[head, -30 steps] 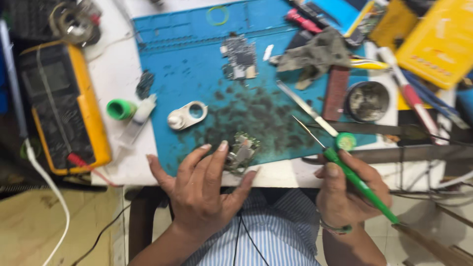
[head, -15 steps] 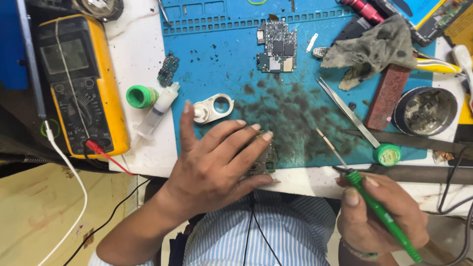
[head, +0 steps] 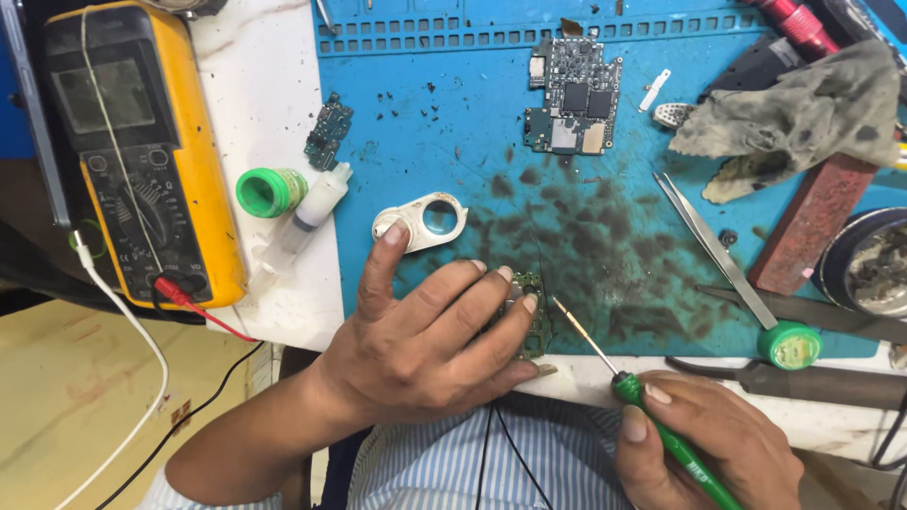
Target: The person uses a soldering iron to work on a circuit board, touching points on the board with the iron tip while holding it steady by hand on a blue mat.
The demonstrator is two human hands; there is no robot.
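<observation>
My left hand point(head: 430, 335) lies flat on the blue work mat point(head: 444, 142), its fingers pressing a small green circuit board point(head: 531, 316) down near the mat's front edge. Its index finger points toward a white plastic ring-shaped part point(head: 422, 221). My right hand point(head: 704, 439) grips a green-handled soldering iron point(head: 661, 420), whose thin tip sits just right of the small board. A larger circuit board point(head: 573, 96) lies farther back on the mat.
A yellow multimeter point(head: 142, 151) with red and black leads sits at the left. A syringe point(head: 298, 227), green cap point(head: 270, 192), tweezers point(head: 713, 247), grey rag point(head: 794, 109), round tin point(head: 874, 264) and a small board piece point(head: 328, 130) lie around the mat.
The view has closed in and shifted. My left hand has settled over the small board; my right hand has brought the iron's tip close to it.
</observation>
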